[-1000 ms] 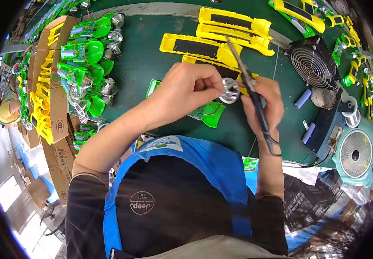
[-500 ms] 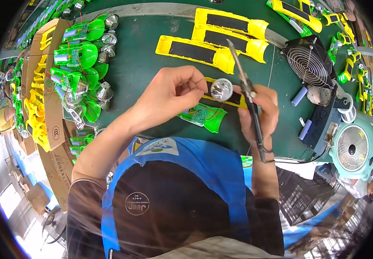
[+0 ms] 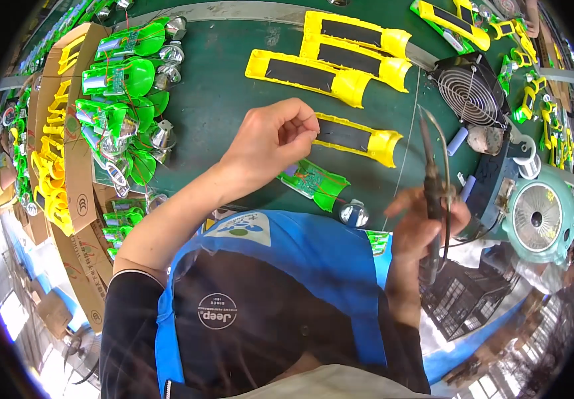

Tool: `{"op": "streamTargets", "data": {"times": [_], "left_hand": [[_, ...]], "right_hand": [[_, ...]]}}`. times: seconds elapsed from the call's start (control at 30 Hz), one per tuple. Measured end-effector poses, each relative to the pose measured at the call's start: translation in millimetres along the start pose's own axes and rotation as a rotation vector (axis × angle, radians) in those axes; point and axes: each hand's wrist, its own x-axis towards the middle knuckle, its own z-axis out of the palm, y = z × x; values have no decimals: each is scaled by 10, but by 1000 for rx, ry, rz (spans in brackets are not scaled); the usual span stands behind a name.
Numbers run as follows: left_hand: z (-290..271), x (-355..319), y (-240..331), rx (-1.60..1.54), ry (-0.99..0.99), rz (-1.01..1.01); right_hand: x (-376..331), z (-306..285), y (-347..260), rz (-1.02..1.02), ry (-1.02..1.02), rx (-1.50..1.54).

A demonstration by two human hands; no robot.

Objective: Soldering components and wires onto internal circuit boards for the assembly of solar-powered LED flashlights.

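My left hand (image 3: 279, 135) is closed in a pinch over the near end of a yellow casing half (image 3: 360, 138) with a dark panel. What its fingertips hold is too small to make out. Below it lies a green casing half (image 3: 327, 188) with a circuit board (image 3: 305, 179) and thin red wires. A shiny reflector cup (image 3: 353, 213) rests at the table's near edge beside the green casing. My right hand (image 3: 427, 219), blurred, grips a soldering iron (image 3: 432, 174) with the tip pointing up and away. A thin curved strand runs alongside the iron.
Three yellow casings (image 3: 310, 74) lie farther back. Green casings with reflectors (image 3: 124, 76) are stacked on the left, beside a cardboard box (image 3: 77, 133) of yellow parts. To the right are a black fan (image 3: 470, 93), blue cylindrical cells (image 3: 458, 141), a solder spool (image 3: 528, 163) and a pale green fan (image 3: 541, 216).
My right hand has moved right and nearer me with the soldering iron. The reflector cup has gone from between my hands to the near table edge. My left hand stays almost in place.
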Motion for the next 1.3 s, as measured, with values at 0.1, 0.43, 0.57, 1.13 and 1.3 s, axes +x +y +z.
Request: {"op": "streamTargets", "data": {"times": [0.1,0.43,0.57,1.13,1.3], "left_hand": [[-29,-12,-22,184,91,104],[-148,211,12,1052,-17,532],[-165,263,9,1064,-93,524],[-175,298,16,1082,-126,508],[-173,307,3,1085,-124,501]], "right_hand": [[172,15,35,-4,-193,-186],[544,-43,369,656,-283,14],[604,26,362,712,-311,-59],[616,18,393,745,-383,-51],[597,12,339,721,-331,-68]]}}
